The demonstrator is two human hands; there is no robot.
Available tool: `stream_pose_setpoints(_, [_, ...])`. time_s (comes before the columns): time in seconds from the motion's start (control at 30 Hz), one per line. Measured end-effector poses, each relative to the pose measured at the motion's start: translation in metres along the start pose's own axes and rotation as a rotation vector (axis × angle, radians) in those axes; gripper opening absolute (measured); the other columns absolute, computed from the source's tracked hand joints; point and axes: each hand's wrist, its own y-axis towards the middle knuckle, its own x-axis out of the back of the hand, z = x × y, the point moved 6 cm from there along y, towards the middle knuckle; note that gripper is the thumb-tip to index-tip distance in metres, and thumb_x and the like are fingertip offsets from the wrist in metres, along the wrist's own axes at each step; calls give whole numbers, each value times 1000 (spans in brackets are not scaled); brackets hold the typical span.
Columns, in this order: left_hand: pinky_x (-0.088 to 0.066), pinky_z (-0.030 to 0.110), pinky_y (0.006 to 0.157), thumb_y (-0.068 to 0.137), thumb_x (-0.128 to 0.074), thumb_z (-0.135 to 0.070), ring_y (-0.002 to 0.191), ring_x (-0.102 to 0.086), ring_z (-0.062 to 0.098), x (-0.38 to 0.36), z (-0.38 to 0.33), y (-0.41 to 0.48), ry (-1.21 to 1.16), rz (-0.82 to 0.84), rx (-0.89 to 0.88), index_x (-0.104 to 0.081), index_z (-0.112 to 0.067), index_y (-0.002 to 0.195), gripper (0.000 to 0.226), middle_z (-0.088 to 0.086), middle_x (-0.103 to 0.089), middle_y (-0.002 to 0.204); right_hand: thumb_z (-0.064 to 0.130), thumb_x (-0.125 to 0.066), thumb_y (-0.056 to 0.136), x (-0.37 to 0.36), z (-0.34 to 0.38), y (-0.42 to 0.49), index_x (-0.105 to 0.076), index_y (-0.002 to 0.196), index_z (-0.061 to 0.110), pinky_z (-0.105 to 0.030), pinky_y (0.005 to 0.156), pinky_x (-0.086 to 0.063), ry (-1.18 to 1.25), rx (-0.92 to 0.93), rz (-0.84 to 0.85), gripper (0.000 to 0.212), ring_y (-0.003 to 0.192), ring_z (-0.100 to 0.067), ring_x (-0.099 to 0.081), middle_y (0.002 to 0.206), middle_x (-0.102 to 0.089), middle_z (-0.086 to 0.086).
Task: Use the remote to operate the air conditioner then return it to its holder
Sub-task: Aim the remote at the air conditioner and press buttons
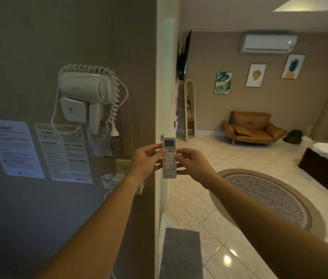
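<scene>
The slim white plastic remote with a small grey screen and rows of buttons (169, 158) stands upright at the centre of the frame, its long axis vertical, screen end up and button face toward the camera. It is held in front of the pale wall corner that divides the frame. The white wall-mounted air conditioner unit (267, 43) sits in the upper right of the frame, high on the far wall, so it lies up and to the right of both hands and well apart from them. The right hand (193, 163) is on that side.

The left hand (146, 162) pinches the remote's left edge, fingers curled around it. The right hand grips the right edge, thumb over the upper buttons. Both are closed on the remote. I cannot make out a holder anywhere; it may be hidden behind the remote.
</scene>
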Motion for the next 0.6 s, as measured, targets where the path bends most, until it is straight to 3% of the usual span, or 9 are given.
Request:
stream_pose_setpoints(0.23, [-67, 45, 83, 99, -73, -19, 97, -81, 22, -109, -26, -7, 33, 79, -35, -75, -20, 124, 26, 1, -83, 108, 14, -59, 106, 108, -4, -38, -68, 125, 14, -31, 70, -67, 10, 42, -50, 21, 96, -23, -78, 110, -75, -11])
stream_pose_setpoints(0.43, [-68, 38, 70, 99, -72, -19, 92, -81, 21, -202, -47, -21, 25, 162, -73, -75, -25, 117, 19, -2, -83, 102, 18, -60, 106, 196, -11, -73, -69, 126, 16, -48, 84, -66, -30, 50, -124, 23, 101, -23, -78, 114, -76, -8])
stream_pose_setpoints(0.6, [-68, 35, 71, 100, -71, -19, 89, -82, 17, -269, -59, -30, 22, 252, -106, -73, -19, 129, 29, 2, -83, 108, 16, -58, 106, 259, -15, -101, -67, 127, 16, -50, 85, -66, -35, 36, -194, 23, 102, -25, -77, 115, -76, -10])
